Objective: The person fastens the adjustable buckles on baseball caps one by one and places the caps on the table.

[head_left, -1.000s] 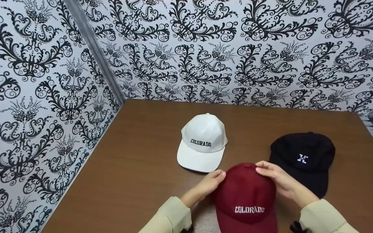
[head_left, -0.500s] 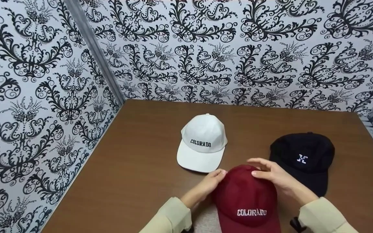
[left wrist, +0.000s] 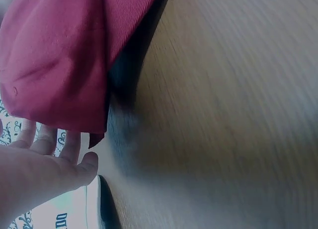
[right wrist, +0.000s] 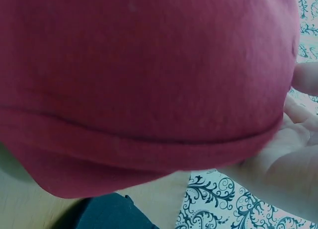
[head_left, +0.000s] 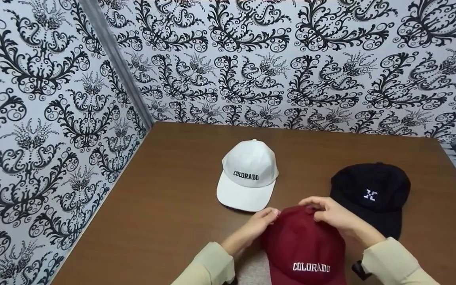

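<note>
A dark red baseball cap with white COLORADO lettering hangs at the front edge of the view, crown up and brim toward me. My left hand holds its back left side; in the left wrist view that hand's fingers reach behind the cap's lower edge. My right hand grips the back right of the crown, thumb on the outside near the top button. The right wrist view is mostly filled by the cap's side, with part of the right hand at its back edge.
A white cap with black COLORADO lettering stands on the brown table, just beyond the left hand. Right of it lies a black cap with a small white emblem, partly behind the right forearm. Patterned walls enclose the table's back and sides.
The red cap has shifted slightly right and toward me. My right hand has slid left along the top of the crown, its thumb drawing nearer the button. The left hand barely moved.
</note>
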Demonstrator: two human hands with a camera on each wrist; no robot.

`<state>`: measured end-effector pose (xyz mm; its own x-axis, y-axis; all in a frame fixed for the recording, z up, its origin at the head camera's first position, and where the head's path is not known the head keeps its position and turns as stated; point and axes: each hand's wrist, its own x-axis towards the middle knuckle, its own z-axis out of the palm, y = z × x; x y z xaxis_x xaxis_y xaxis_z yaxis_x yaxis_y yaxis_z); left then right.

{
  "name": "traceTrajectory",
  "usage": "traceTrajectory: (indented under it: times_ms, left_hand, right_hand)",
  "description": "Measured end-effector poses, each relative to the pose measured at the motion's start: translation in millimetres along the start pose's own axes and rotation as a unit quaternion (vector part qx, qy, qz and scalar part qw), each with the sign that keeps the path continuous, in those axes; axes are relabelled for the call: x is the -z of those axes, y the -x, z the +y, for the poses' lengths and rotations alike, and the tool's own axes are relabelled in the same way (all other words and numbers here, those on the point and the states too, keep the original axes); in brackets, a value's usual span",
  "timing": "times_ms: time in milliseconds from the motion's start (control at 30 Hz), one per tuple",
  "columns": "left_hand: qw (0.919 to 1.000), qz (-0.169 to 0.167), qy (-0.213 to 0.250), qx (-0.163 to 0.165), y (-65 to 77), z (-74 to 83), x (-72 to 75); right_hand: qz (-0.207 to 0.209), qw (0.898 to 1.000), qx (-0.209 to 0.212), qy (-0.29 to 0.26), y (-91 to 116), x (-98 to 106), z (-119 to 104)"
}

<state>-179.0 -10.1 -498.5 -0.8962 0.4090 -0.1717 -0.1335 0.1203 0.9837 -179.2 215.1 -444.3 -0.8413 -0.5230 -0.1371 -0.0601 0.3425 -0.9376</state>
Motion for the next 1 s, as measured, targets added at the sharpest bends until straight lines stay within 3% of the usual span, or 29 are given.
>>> traceTrajectory:
  times_ms: [133,300,467,567,833,1000]
  left_hand:
    - [0.9998,0.011,0.010,-0.013,0.1,0.5,-1.5]
    - [0.9982,0.031,0.018,-0.047,2.9,6.2,-3.2]
    - [0.9903,0.085,0.052,-0.096,12.1,25.2,-6.3]
    - [0.9880,0.106,0.027,-0.109,16.7,33.0,-7.0]
    - [0.9902,0.039,-0.062,-0.119,22.3,33.6,-5.6]
    - [0.9896,0.020,-0.080,-0.118,18.2,25.3,-3.9]
  right_hand:
    - [0.000,1.000,0.002,-0.017,0.8,0.2,1.1]
    - [0.003,1.000,0.010,0.006,3.4,-0.4,-0.1]
    - [0.018,1.000,0.014,0.018,4.9,-2.4,-0.2]
    - [0.027,1.000,0.008,0.003,4.3,-3.0,0.4]
    - [0.002,0.997,-0.002,-0.072,4.5,-0.4,0.8]
    - [-0.012,0.992,-0.005,-0.125,5.7,0.7,3.5]
